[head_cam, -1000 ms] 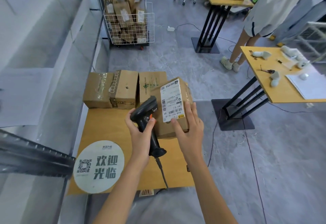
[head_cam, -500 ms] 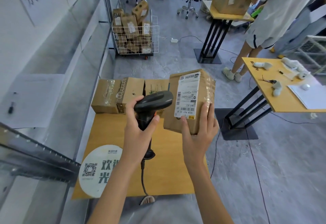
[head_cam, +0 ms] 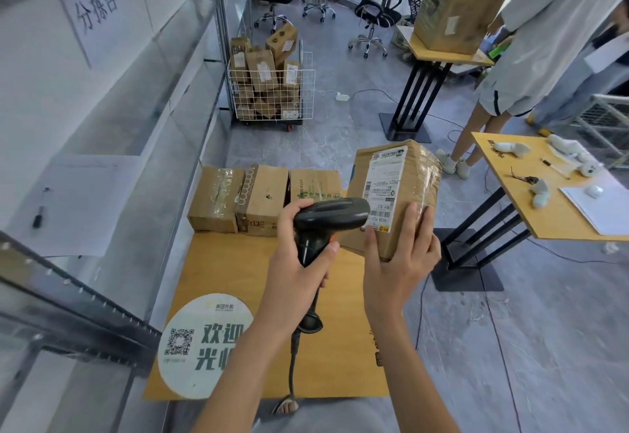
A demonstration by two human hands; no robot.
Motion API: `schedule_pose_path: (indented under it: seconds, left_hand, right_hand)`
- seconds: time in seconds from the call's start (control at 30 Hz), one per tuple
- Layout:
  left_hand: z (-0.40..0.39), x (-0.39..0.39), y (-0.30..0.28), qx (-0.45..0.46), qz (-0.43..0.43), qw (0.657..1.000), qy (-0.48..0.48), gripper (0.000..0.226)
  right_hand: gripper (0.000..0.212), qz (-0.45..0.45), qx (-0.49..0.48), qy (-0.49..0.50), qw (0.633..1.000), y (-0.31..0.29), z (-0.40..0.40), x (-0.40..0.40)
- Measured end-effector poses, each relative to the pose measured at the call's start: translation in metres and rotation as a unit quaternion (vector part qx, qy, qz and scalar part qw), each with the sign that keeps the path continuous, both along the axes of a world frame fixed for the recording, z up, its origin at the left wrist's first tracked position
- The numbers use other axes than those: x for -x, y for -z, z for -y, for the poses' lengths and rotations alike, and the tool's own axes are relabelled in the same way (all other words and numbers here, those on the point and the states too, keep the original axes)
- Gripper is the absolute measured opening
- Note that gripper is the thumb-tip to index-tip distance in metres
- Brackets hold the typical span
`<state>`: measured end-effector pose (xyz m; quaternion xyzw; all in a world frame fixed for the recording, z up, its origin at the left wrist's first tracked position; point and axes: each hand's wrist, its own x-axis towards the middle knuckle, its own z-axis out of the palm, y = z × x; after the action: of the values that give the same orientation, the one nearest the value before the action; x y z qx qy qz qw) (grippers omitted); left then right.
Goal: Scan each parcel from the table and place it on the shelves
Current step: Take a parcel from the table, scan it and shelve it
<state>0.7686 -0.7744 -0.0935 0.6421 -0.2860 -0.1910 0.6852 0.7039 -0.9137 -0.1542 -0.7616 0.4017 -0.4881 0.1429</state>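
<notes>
Above the table, right hand curled round the lower corner of a parcel, held aloft, label turned leftward. Left hand wrapped round the scanner grip, head just beside the barcode. Judged mid-scan. Three more parcels lined along the far edge, awaiting. Next called for: carrying over to the shelves at left.

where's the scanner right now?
Head view, centre: the scanner is gripped in the left hand, raised over the table, its head against the label of the parcel the right hand holds.
</notes>
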Motion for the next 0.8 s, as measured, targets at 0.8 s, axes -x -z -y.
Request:
schedule_pose_path:
  seconds: [0.8]
  left_hand:
    - [0.010,-0.012,0.000,-0.009,0.016,1.000,0.003,0.061]
  right_hand:
    - [0.065,-0.002,-0.003,0.021,1.000,-0.006,0.012,-0.010]
